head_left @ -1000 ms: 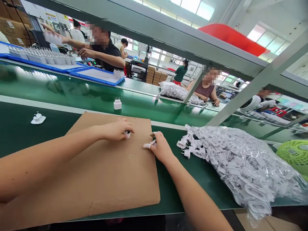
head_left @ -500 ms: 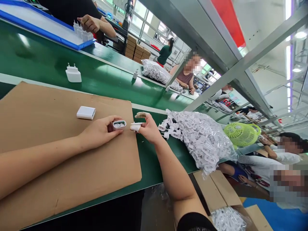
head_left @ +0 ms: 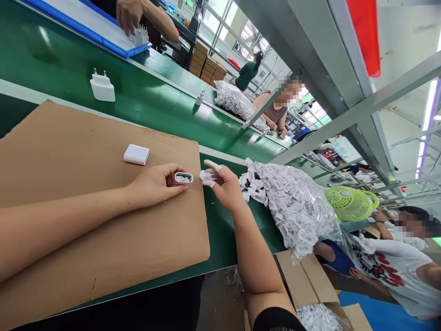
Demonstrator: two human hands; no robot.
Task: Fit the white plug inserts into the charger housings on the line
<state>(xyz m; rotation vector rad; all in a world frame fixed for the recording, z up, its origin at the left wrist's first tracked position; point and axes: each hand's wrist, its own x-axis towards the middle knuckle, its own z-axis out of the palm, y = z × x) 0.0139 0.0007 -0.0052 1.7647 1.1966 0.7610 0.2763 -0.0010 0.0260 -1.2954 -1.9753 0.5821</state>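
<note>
My left hand (head_left: 156, 184) is closed around a white charger housing (head_left: 183, 177), just above the cardboard sheet. Its open oval end faces right and shows green circuit board inside. To the right, my right hand (head_left: 225, 188), with white finger covers, pinches a small white plug cap (head_left: 206, 176) that is partly hidden by the fingertips. A short gap separates cap and housing. Behind my left hand, a second white charger housing (head_left: 136, 154) lies on the cardboard sheet (head_left: 144, 239). Beyond my right hand, a clear plastic bag (head_left: 292, 197) spills white plug caps onto the green bench.
A finished-looking white plug charger (head_left: 102, 87) stands on the green belt (head_left: 165, 108), with a smaller one (head_left: 200, 98) farther along. Across it, a co-worker's hand (head_left: 130, 16) is over a blue-edged tray (head_left: 93, 39). A green fan (head_left: 347, 203) and an open carton (head_left: 324, 280) are at right.
The view has shifted, so most things sit differently in the picture. In my right fingers the plug cap has turned to face the housing more. The co-worker's hand has moved over the tray.
</note>
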